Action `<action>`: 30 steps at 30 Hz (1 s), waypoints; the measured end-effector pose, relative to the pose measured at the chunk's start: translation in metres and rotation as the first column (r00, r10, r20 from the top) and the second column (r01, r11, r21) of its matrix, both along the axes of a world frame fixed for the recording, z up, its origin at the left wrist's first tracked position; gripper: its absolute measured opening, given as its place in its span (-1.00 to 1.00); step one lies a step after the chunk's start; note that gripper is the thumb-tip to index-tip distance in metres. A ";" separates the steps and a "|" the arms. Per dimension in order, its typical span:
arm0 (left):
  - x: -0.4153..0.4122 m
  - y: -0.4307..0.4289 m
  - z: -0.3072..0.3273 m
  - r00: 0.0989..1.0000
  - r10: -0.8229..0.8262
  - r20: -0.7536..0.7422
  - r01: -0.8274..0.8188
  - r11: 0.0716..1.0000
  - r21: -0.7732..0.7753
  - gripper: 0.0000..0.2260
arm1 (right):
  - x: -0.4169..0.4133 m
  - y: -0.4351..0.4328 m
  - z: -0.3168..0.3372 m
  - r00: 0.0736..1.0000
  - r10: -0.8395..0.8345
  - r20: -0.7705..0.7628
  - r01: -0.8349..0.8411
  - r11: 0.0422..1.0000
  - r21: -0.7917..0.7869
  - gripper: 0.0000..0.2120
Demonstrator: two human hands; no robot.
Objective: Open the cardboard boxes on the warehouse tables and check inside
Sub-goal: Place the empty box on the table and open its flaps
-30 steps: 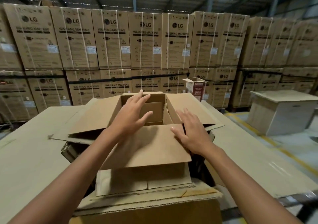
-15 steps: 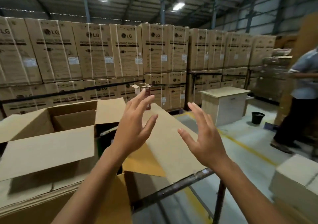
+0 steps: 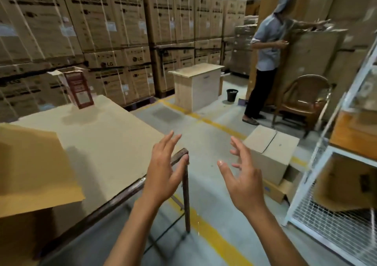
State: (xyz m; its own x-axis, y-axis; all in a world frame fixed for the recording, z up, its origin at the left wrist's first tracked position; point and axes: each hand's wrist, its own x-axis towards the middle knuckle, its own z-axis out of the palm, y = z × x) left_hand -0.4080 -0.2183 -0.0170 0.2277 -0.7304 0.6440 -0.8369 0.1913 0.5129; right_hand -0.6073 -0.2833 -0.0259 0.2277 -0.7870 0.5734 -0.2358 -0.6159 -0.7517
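Observation:
Both my hands are raised in front of me with spread fingers and hold nothing. My left hand (image 3: pixel 164 171) hovers over the near right corner of the cardboard-covered table (image 3: pixel 106 143). My right hand (image 3: pixel 242 179) is in the air over the aisle floor. The opened cardboard box (image 3: pixel 30 174) shows only a flap at the far left edge of the head view. A small red-and-white carton (image 3: pixel 78 88) with its top flaps open stands at the table's far end. A closed cardboard box (image 3: pixel 269 155) sits on the floor to the right.
A person (image 3: pixel 265 61) stands at tall cartons at the back right, beside a brown chair (image 3: pixel 304 102). A white wire shelf rack (image 3: pixel 336 184) holding boxes fills the right edge. A wooden cabinet (image 3: pixel 196 84) and a black bucket (image 3: pixel 232 94) stand in the aisle. Stacked washing machine cartons (image 3: pixel 102 31) form the back wall.
My view has swung right, away from the opened box. Both hands left its flaps and now hang free in the air past the table's corner. The person and shelf rack came into view.

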 end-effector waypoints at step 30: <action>0.134 -0.454 -0.154 0.906 0.208 -0.368 -0.138 0.968 0.208 -0.55 | 0.145 -0.502 -0.148 0.995 0.090 -0.040 -0.070 0.934 0.350 -0.59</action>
State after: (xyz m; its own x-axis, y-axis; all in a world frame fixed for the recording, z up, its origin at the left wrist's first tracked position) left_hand -0.2741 -0.6719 -0.1706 0.5643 -0.7486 0.3481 -0.5796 -0.0590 0.8128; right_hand -0.4620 -0.7848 -0.1739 0.3212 -0.9128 0.2521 -0.2430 -0.3368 -0.9097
